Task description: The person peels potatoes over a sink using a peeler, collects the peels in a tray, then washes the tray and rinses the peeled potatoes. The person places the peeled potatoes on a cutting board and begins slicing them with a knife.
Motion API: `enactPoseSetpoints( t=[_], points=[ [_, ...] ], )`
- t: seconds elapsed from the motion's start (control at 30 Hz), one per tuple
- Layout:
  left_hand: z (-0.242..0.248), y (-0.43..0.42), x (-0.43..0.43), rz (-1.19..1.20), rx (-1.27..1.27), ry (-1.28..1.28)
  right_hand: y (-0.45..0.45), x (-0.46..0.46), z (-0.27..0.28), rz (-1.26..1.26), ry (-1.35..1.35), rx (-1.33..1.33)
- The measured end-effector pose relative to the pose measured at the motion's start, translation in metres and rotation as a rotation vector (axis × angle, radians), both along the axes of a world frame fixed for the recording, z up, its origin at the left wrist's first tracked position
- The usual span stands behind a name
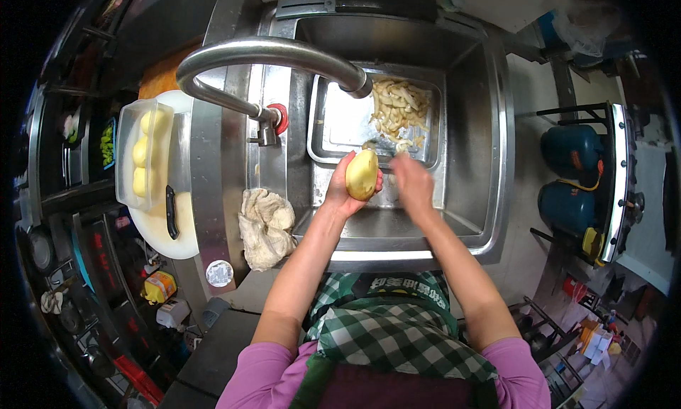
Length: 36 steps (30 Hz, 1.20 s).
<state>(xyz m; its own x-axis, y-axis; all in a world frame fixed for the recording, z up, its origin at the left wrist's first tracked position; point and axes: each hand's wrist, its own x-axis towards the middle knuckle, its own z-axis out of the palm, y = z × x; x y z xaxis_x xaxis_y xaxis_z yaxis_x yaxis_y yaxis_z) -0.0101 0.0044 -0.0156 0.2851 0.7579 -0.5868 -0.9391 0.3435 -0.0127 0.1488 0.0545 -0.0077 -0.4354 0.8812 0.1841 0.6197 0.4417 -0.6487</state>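
Observation:
My left hand (pixel 340 188) holds a mostly peeled yellow potato (pixel 362 175) over the near part of the stainless steel sink (pixel 468 143). A few brownish patches show on the potato's lower end. To its right my right hand (pixel 413 183) is blurred, and whatever its fingers may hold cannot be made out. Beneath and beyond both hands, a rectangular metal tray (pixel 314 123) sits in the sink. Potato peelings (pixel 399 107) are heaped on the tray's right side.
A curved metal faucet (pixel 266 50) arches over the tray. Left of the sink lies a crumpled cloth (pixel 266 228). Farther left, a clear plastic container (pixel 125 159) with several peeled potatoes (pixel 140 151) and a black-handled knife (pixel 171 212) rest on a round white cutting board (pixel 183 238).

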Motion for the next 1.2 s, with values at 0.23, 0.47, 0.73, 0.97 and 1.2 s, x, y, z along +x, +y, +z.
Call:
enactPoseSetpoints(
  t=[0.23,0.47,0.73,0.97,1.2],
  points=[
    [0.014,0.005,0.001,0.065,-0.011,-0.088,0.022,0.018,-0.003,-0.395,-0.004,-0.312],
    [0.004,0.000,-0.001,0.000,0.013,-0.142,-0.003,-0.008,0.040,0.132,0.095,0.084],
    [0.008,0.004,0.004,-0.058,0.116,-0.038,0.041,0.028,-0.010,-0.527,0.133,-0.309],
    [0.024,-0.003,0.008,-0.142,0.324,0.348,0.032,0.029,-0.004,-0.339,0.090,-0.438],
    [0.044,-0.003,0.010,-0.175,0.501,0.390,0.010,0.007,0.095,-0.054,0.221,-0.229]
  ],
)
